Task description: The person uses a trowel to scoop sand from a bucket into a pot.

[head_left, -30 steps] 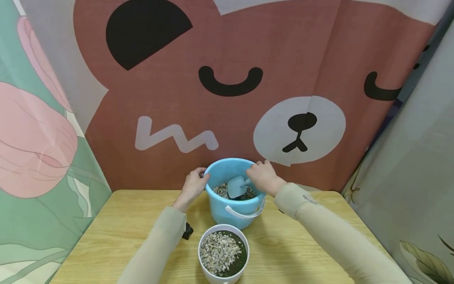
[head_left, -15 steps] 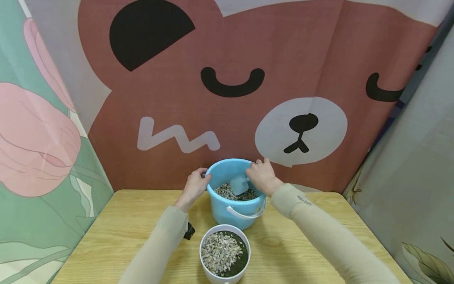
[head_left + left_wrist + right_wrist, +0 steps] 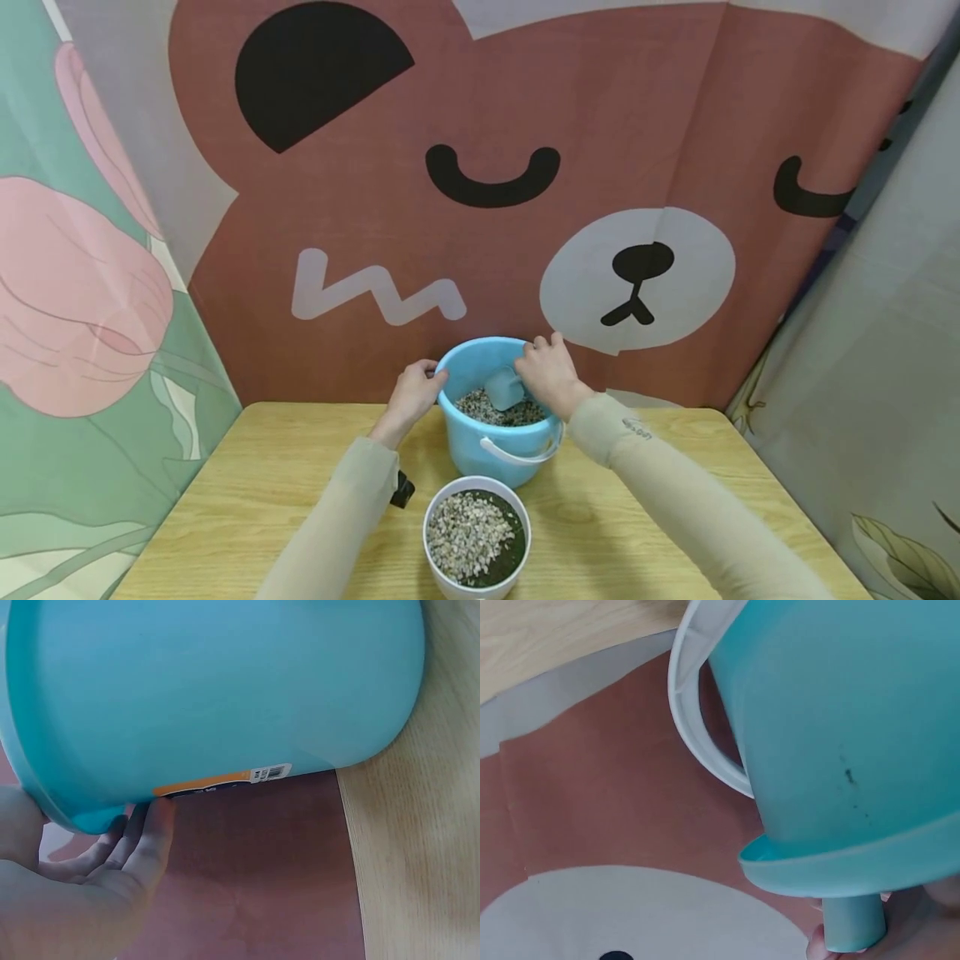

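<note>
Slightly leftward since a second ago, the right hand has its grip curled round the handle of the scoop, its blade by the gravel inside the bucket. The left hand holds the bucket's rim between thumb and fingers. Nearer on the table stands a pot.

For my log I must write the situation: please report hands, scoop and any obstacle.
Left hand on bucket rim. Right hand gripping scoop, blade inside bucket, load unclear. No obstruction seen; white pot nearer the person.
</note>
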A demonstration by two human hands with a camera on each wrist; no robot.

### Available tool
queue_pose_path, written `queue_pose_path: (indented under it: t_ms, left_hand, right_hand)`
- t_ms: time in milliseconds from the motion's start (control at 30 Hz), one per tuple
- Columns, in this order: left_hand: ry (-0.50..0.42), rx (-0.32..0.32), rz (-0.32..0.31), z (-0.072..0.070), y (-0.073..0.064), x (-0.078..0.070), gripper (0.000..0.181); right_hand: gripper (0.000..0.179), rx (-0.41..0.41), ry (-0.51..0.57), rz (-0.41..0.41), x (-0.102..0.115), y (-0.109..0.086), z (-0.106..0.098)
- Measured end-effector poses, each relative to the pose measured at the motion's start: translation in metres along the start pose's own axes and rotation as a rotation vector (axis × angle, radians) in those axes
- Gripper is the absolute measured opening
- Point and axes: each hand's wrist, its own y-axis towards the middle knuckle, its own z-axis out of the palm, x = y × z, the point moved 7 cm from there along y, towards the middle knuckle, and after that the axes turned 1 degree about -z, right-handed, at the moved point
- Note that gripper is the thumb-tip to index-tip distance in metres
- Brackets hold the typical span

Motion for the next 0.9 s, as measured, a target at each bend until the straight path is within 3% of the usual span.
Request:
queue_pose_path:
  t_ms: [433,900]
  left_hand:
    - [0.014,0.061,-0.037,-0.0020,0.0023,0.0004,0.040]
    - [0.035,0.059,-0.031,-0.0008,-0.0055,-0.0030,0.033]
  right_hand:
    - [0.014,-0.016,0.082,0.009,-0.0040,0.0020,0.0072]
    - [0.013,-0.039,0.070,0.011,0.0022,-0.0001,0.0009]
